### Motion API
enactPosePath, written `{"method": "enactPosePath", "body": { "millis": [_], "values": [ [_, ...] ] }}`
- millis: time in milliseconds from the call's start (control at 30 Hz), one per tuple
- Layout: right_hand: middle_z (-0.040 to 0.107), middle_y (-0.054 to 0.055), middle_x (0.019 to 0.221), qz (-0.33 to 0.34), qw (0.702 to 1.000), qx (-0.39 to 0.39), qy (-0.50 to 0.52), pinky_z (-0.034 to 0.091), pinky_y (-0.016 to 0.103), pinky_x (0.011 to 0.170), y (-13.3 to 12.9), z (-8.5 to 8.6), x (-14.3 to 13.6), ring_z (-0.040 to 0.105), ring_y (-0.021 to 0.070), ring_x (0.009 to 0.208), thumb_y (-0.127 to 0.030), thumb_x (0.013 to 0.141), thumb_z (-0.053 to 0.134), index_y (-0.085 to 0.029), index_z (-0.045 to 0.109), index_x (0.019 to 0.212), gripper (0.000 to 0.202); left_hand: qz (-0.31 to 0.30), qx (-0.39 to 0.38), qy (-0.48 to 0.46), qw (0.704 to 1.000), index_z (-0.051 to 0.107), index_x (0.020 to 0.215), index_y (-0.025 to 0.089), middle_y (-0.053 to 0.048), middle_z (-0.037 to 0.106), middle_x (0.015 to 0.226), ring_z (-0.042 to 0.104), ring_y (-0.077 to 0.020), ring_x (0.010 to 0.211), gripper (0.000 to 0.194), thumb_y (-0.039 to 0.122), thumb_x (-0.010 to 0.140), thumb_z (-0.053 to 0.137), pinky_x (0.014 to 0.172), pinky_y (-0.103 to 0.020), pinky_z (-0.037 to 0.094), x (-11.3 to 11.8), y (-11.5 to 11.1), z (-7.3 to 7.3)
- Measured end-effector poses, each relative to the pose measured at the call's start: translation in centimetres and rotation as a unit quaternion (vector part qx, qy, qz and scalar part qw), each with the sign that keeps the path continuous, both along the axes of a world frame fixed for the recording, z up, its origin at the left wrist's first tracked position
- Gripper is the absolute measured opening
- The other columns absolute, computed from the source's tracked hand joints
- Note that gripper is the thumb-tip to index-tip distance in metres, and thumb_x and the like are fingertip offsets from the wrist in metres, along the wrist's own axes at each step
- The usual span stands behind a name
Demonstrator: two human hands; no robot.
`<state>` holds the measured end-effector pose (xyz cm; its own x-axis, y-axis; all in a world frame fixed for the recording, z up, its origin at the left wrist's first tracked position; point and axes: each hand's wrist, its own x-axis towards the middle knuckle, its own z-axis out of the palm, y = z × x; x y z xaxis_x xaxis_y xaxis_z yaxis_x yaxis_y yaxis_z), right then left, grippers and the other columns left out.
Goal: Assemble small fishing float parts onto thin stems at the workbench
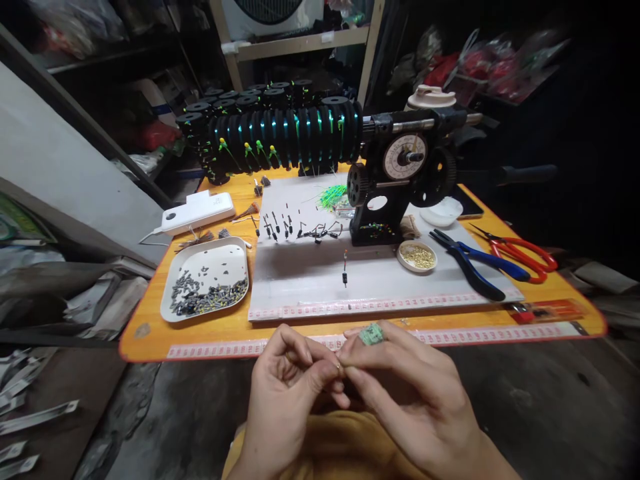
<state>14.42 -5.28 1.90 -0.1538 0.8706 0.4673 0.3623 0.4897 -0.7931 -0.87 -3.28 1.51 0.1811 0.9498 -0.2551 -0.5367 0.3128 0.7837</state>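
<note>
The finger wrap (371,335) is mottled green. The tabletop (210,333) is orange-yellow, rimmed in red, the board (295,280) pale grey, the front measuring strip (480,335) white patterned in pink. The pliers (454,247) are blue and black, the tray (213,251) white.

Pale wall (60,150) at left, cluttered shelves (300,44) behind, dark floor (530,407), perhaps concrete, in dim light

We have the board (300,283) on the table (155,337), the tray (187,257) to its left and the charging block (197,215) behind that tray. The machine (375,193) stands on the board, the row of spools (285,137) extending left. Right of the base we see the dish (417,270), then two pairs of pliers (477,275). Our left hand (293,380) and right hand (420,383) meet before the board.
</note>
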Motion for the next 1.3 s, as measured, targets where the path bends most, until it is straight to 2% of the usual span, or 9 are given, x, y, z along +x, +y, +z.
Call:
{"method": "enactPosePath", "body": {
  "millis": [167,333,533,900,967,1033,1133,1233,1300],
  "values": [
    [0.069,0.003,0.081,-0.017,1.0,-0.008,-0.01,0.051,0.025,0.064,0.3,0.3,0.5,0.063,0.0149,0.074,-0.006,0.09,0.057,-0.02,0.067,0.097,0.019,-0.007,0.003,-0.003,1.0,0.054,0.072,0.016,0.003,0.071,0.062,0.061,-0.0067,0.048,0.036,0.022,0.069,0.089,0.046,-0.014,0.053,-0.3,0.3,0.0],
    [0.067,0.002,0.077,-0.04,0.999,0.014,-0.032,0.049,0.024,0.061,0.5,0.3,0.6,0.063,0.0149,0.073,-0.006,0.089,0.058,-0.021,0.066,0.094,0.018,-0.045,0.013,-0.025,0.999,0.048,0.073,0.018,0.002,0.072,0.064,0.063,-0.0077,0.049,0.038,0.021,0.074,0.086,0.046,-0.015,0.054,-0.8,0.4,-0.2],
    [0.062,0.003,0.072,-0.056,0.997,0.054,-0.022,0.052,0.023,0.06,0.1,0.7,0.0,0.061,0.0139,0.068,-0.003,0.086,0.057,-0.018,0.066,0.091,0.018,0.001,0.009,0.014,1.0,0.046,0.072,0.018,0.002,0.073,0.067,0.065,-0.0085,0.048,0.043,0.017,0.069,0.088,0.048,-0.017,0.054,-0.5,0.1,0.3],
    [0.061,0.004,0.073,-0.047,0.998,0.051,-0.007,0.055,0.024,0.057,0.0,0.8,-0.3,0.064,0.0144,0.065,-0.003,0.085,0.058,-0.017,0.067,0.091,0.018,0.003,-0.001,0.021,1.0,0.044,0.07,0.019,0.002,0.074,0.065,0.066,-0.0102,0.048,0.045,0.017,0.067,0.089,0.05,-0.019,0.055,-0.4,0.0,0.5],
    [0.062,0.004,0.074,-0.04,0.998,0.048,-0.007,0.056,0.023,0.057,0.0,0.8,-0.3,0.064,0.0145,0.066,-0.003,0.086,0.058,-0.018,0.068,0.092,0.019,0.009,-0.007,0.025,1.0,0.048,0.069,0.019,0.002,0.073,0.065,0.066,-0.0109,0.048,0.043,0.018,0.064,0.09,0.05,-0.019,0.055,-0.3,-0.1,0.6],
    [0.063,0.004,0.075,-0.034,0.998,0.049,-0.013,0.056,0.022,0.059,0.0,0.6,-0.3,0.065,0.0144,0.067,-0.002,0.086,0.058,-0.018,0.068,0.095,0.02,0.022,-0.009,0.043,0.999,0.06,0.072,0.017,0.001,0.073,0.064,0.066,-0.0112,0.048,0.033,0.02,0.063,0.092,0.052,-0.02,0.056,-0.2,-0.3,0.6],
    [0.067,0.006,0.08,-0.03,0.997,0.061,-0.033,0.056,0.023,0.061,0.1,0.3,0.0,0.066,0.015,0.071,-0.001,0.088,0.059,-0.018,0.068,0.104,0.025,0.04,0.028,0.09,0.995,0.076,0.077,0.018,0.0,0.073,0.066,0.066,-0.0116,0.052,0.02,0.023,0.064,0.091,0.054,-0.02,0.056,-0.3,-0.3,0.4],
    [0.069,0.008,0.083,-0.014,0.997,0.062,-0.046,0.057,0.025,0.064,0.3,0.2,0.4,0.067,0.0168,0.074,-0.002,0.089,0.06,-0.018,0.071,0.106,0.025,0.027,0.114,0.132,0.984,0.079,0.07,0.02,-0.001,0.07,0.069,0.065,-0.0131,0.056,0.006,0.02,0.072,0.085,0.056,-0.022,0.055,-0.6,-0.2,0.2],
    [0.07,0.006,0.081,-0.005,0.998,0.044,-0.037,0.056,0.023,0.062,0.4,0.2,0.6,0.067,0.0156,0.07,-0.006,0.089,0.063,-0.018,0.072,0.107,0.023,0.025,0.168,0.165,0.972,0.079,0.07,0.021,-0.002,0.069,0.068,0.065,-0.0143,0.06,0.008,0.018,0.077,0.08,0.058,-0.022,0.054,-0.8,-0.1,0.1]
  ]
}}
